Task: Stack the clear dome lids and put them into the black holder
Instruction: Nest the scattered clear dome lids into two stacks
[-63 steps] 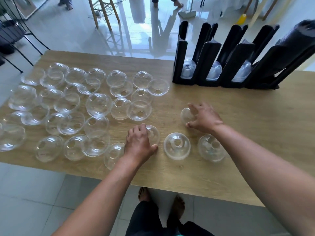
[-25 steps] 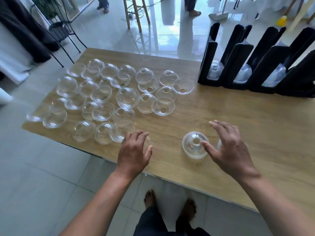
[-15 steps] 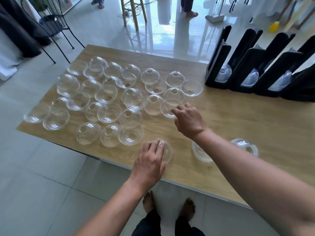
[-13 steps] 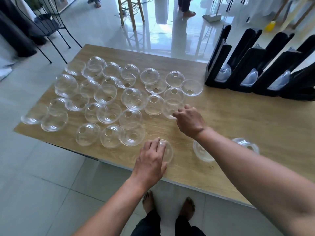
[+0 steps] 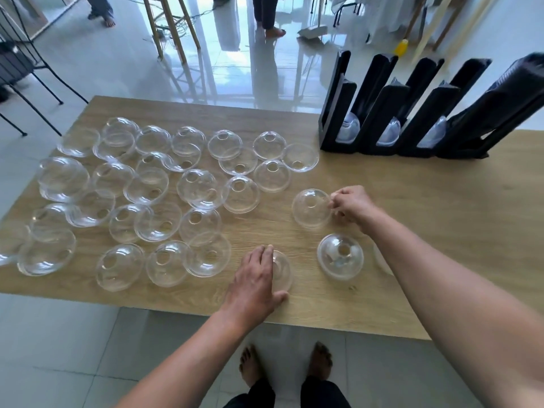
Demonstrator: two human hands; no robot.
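Clear plastic is what we see most of: thin, glossy dome lids (image 5: pixel 194 189), each with a round hole at its crown, spread over the left half of a pale wooden table (image 5: pixel 412 201). Some sit dome up, others lie flipped like shallow bowls, and many overlap at their rims. We count roughly 25 to 30 in this loose spread; the overlaps stop us from giving an exact figure.

Moving right, our left hand (image 5: pixel 254 282) lies palm down near the table's front edge, fingers (image 5: pixel 265 254) pressed together over 1 lid (image 5: pixel 282 270), the thumb out to the side; only that lid's right edge shows past the hand.

Further right, 1 lid (image 5: pixel 340 256) rests alone, dome up, just in front of the right forearm.

Behind it, our right hand (image 5: pixel 351 206) pinches the right rim of 1 more lid (image 5: pixel 312 208) between thumb and fingertips; whether this lid is lifted off the wood we cannot tell.

A faint clear edge (image 5: pixel 381 260) shows beside the right forearm, mostly hidden.

At the far right corner stands the black holder (image 5: pixel 391 113), its tall slanted channels leaning back. We see 3 channels with stacked clear lids at their bases. The 4th is too dark to judge.
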